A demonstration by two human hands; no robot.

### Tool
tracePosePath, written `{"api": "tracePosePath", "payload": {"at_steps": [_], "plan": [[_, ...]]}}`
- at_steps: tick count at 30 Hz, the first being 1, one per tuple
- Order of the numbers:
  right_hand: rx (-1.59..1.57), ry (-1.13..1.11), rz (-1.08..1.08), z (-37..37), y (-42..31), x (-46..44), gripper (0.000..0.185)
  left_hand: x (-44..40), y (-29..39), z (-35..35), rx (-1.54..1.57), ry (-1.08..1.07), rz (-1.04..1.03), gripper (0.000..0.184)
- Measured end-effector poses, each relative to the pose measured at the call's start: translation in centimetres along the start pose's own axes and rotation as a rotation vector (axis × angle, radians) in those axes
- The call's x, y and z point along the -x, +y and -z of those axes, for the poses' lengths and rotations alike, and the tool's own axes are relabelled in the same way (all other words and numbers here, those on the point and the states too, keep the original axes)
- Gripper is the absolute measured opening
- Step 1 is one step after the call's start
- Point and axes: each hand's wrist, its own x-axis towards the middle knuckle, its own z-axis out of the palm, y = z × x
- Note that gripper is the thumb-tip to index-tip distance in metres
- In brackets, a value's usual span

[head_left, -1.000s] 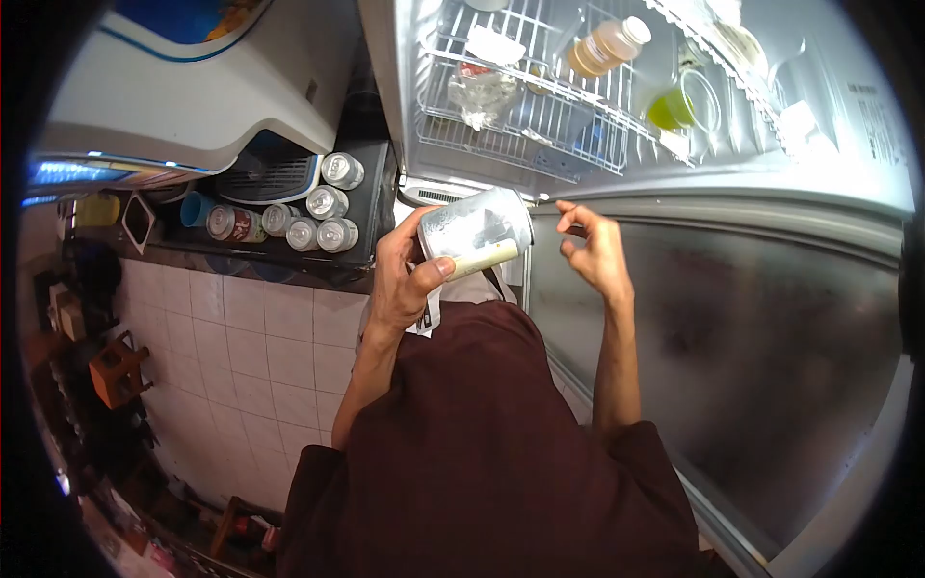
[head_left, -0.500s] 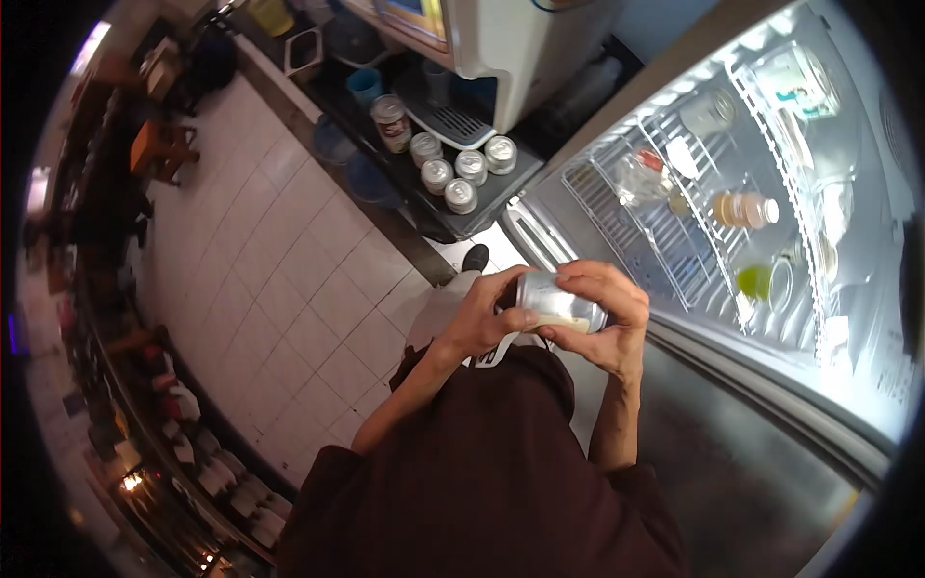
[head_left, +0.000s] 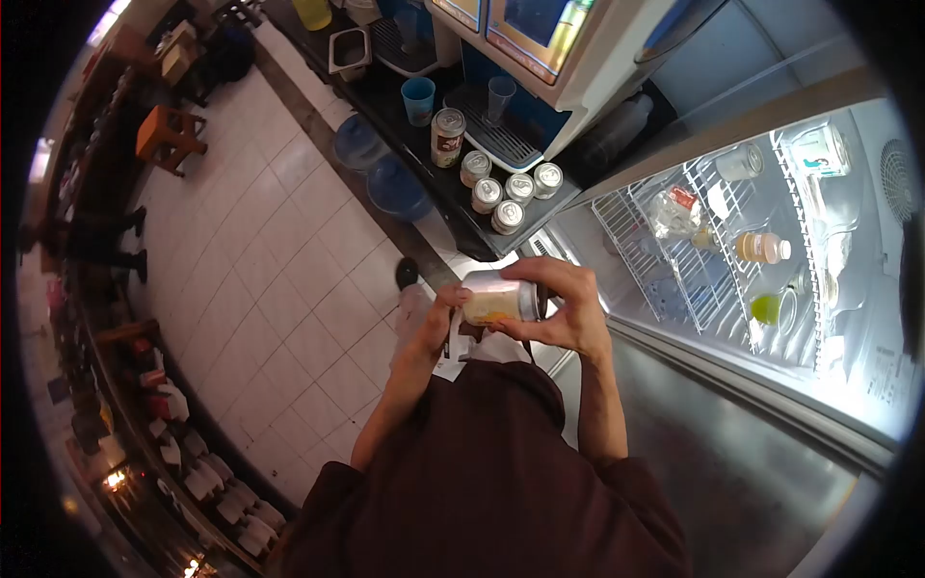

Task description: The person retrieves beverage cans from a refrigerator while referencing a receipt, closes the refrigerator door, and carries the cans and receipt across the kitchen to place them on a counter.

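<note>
A silvery drink can (head_left: 499,297) with a pale yellow and orange label lies sideways between my hands, in front of my dark shirt. My right hand (head_left: 570,306) wraps its right end, fingers above and thumb below. At the other end, my left hand (head_left: 436,326) holds the can with its fingertips; part of that grip is hidden. Beyond my hands, several silver-topped cans (head_left: 509,216) stand upright at the corner of a dark counter (head_left: 461,214). A taller brown can (head_left: 447,137) stands behind them.
To my right stands an open lit fridge with wire racks (head_left: 708,313), a peach-coloured bottle (head_left: 761,248) and a green cup (head_left: 766,309). A drinks dispenser (head_left: 578,58), a blue cup (head_left: 418,100) and a clear cup (head_left: 499,96) are on the counter. Blue water jugs (head_left: 397,190) stand below.
The can has turned, so its yellow and orange label now faces up. My right hand has shifted to the can's right end, my left to its left end. The view has swung slightly.
</note>
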Motion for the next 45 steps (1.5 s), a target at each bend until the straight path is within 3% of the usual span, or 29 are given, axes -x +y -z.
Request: {"api": "tracePosePath", "payload": {"at_steps": [5, 7, 8, 9, 11, 15, 20, 22, 25, 28, 31, 34, 37, 38, 40, 42, 45], "plan": [[-0.055, -0.045, -0.136, -7.4, 0.3, -6.6, 0.058, -0.4, 5.0, 8.5, -0.025, 0.135, 0.042, 0.056], [-0.040, -0.129, -0.181, -9.5, -0.4, -10.9, 0.063, -1.0, 7.8, 13.9, -0.110, 0.018, 0.045, 0.053], [-0.018, -0.091, -0.126, -12.1, 2.5, -11.8, 0.064, -0.9, 8.9, 15.9, -0.147, -0.038, 0.057, 0.051], [-0.003, -0.053, -0.080, -14.6, 5.6, -12.7, 0.064, -0.8, 10.3, 16.8, -0.192, 0.039, 0.009, 0.052], [0.087, -0.244, -0.321, -15.2, 3.8, -18.9, 0.049, -0.5, 13.5, 18.2, -0.305, 0.182, -0.075, 0.052], [0.597, -0.238, -0.324, -20.9, 11.5, -26.7, 0.045, 0.7, 16.0, 25.8, -0.294, 0.299, -0.259, 0.050], [1.049, -0.339, -0.422, -25.3, 21.6, -27.6, 0.042, 2.9, 17.5, 31.9, -0.302, 0.518, -0.379, 0.056], [1.018, -0.342, -0.470, -24.5, 19.7, -28.0, 0.040, 3.2, 17.4, 32.7, -0.237, 0.544, -0.371, 0.057], [1.074, -0.263, -0.541, -26.7, 25.2, -25.9, 0.038, 1.6, 17.4, 32.4, -0.162, 0.482, -0.322, 0.051], [1.223, -0.002, -0.361, -26.6, 25.8, -25.3, 0.036, 0.0, 17.8, 29.9, -0.186, 0.369, -0.293, 0.047], [1.249, 0.079, -0.366, -27.0, 26.0, -24.8, 0.032, -2.0, 18.3, 27.0, -0.294, 0.269, -0.304, 0.039], [1.149, 0.200, -0.344, -24.5, 17.1, -24.6, 0.033, -3.6, 18.5, 22.6, -0.382, 0.220, -0.309, 0.036], [0.647, 0.392, -0.153, -22.4, 10.1, -17.9, 0.024, -4.3, 17.3, 19.1, -0.447, 0.231, -0.335, 0.033], [0.491, 0.336, -0.216, -22.9, 10.3, -13.3, 0.030, -4.8, 16.4, 18.2, -0.434, 0.234, -0.358, 0.033], [-0.196, 0.311, -0.774, -17.9, 5.2, -4.2, 0.034, -5.9, 15.0, 15.8, -0.445, 0.240, -0.380, 0.033], [-0.056, 0.572, -1.167, -24.5, 11.2, 15.5, 0.036, -6.8, 13.3, 13.5, -0.492, 0.228, -0.368, 0.033], [0.534, 0.843, -1.684, -20.0, 0.9, 35.4, 0.036, -8.3, 11.0, 9.0, -0.512, 0.148, -0.268, 0.030]]}}
